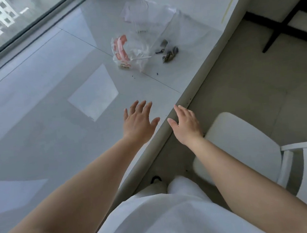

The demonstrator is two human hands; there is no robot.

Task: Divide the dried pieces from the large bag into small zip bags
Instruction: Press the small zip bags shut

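On the white sill (53, 88) lies a crumpled clear large bag (130, 53) with red print. Just right of it sit a few dark dried pieces (169, 53), and clear small zip bags (145, 14) lie behind it, farther along the sill. My left hand (138, 123) hovers over the sill near its front edge, fingers spread and straight, holding nothing. My right hand (186, 124) is beside it over the sill's edge, fingers straight, also empty. Both hands are well short of the bags.
A window (1, 23) runs along the sill's far left side. Dark crumbs (145, 74) dot the sill near the bag. A white chair (244, 145) stands on the floor at my right. A dark-legged piece of furniture (280, 21) is at the upper right.
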